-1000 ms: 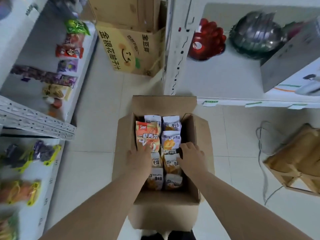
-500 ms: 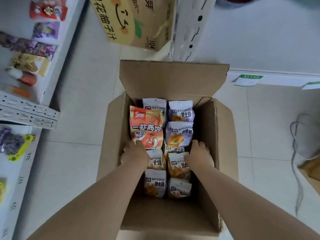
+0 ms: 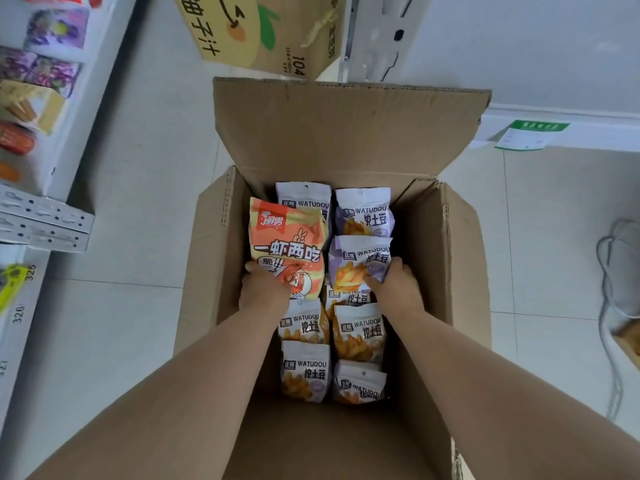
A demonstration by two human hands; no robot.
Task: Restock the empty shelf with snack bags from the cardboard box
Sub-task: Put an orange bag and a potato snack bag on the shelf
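Note:
An open cardboard box (image 3: 446,258) stands on the tiled floor right below me, flaps spread. Inside lie two rows of several white-and-purple WATUDOU snack bags (image 3: 304,372). An orange shrimp-snack bag (image 3: 287,240) lies on the left row. My left hand (image 3: 263,289) grips its lower edge. My right hand (image 3: 398,285) grips the lower right corner of a purple WATUDOU bag (image 3: 356,261) in the right row. Both forearms reach down into the box.
A white shelf unit (image 3: 52,216) with assorted snack packs runs along the left. A yellow printed carton (image 3: 256,32) stands behind the box beside a white upright post (image 3: 374,36). A low white shelf edge with a green label (image 3: 530,133) is at right; grey cables (image 3: 613,271) lie on the floor.
The view has dropped closer to the box. Both hands have slid forward and closed on bags: the left on the orange bag, the right on a purple one.

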